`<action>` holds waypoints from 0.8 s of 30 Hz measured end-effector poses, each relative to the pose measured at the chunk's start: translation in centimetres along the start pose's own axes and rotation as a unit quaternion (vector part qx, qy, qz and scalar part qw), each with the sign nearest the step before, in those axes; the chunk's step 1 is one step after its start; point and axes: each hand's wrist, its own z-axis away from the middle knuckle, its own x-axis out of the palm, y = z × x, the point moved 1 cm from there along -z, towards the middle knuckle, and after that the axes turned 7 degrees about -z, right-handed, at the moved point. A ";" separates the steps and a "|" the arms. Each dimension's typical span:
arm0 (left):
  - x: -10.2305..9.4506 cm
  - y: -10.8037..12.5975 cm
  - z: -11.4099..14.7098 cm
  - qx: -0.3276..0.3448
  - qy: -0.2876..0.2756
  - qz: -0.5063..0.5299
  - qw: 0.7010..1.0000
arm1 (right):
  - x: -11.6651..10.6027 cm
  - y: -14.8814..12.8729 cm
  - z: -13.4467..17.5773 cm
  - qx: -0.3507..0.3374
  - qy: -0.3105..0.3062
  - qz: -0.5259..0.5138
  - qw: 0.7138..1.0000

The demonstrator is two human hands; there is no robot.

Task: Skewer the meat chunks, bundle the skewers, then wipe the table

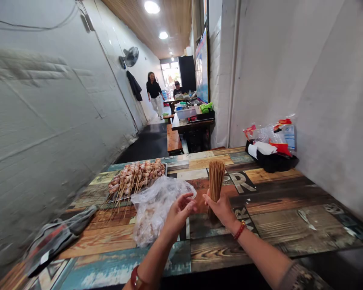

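Note:
A thick bundle of bamboo skewers (216,177) stands upright over the table, with my right hand (220,209) wrapped round its lower part. To the left of the bundle, my left hand (181,209) is held with its fingers apart and nothing in it. Just beside and partly behind that hand lies a crumpled clear plastic bag (151,213); what is inside is hard to make out. Beyond the bag, a metal tray (166,169) carries many skewers of raw meat (136,177), their sticks pointing toward me.
A grey cloth item (60,237) lies at the table's left edge. At the back right sits a black container (266,159) with plastic packaging. A white string (306,219) lies on the right. Farther off are a bench (173,139), another table and two people.

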 end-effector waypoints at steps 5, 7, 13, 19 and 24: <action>3.4 2.5 -2.7 0.116 -0.020 -0.034 0.993 | 0.1 -0.3 -0.1 -0.040 0.029 -0.005 0.999; 5.1 3.9 -3.6 0.147 -0.040 -0.024 0.988 | 0.2 -0.1 -0.2 -0.039 0.019 -0.012 0.999; 8.4 7.4 -6.3 0.143 -0.164 0.062 0.974 | -0.1 0.4 -0.4 -0.007 -0.015 -0.020 1.000; 9.3 7.5 -6.3 0.095 -0.147 -0.007 0.985 | -0.6 0.9 -1.2 -0.032 -0.041 -0.002 0.999; 9.5 7.9 -5.0 0.134 -0.034 -0.064 0.988 | -0.2 1.4 -2.0 -0.008 -0.086 0.085 0.993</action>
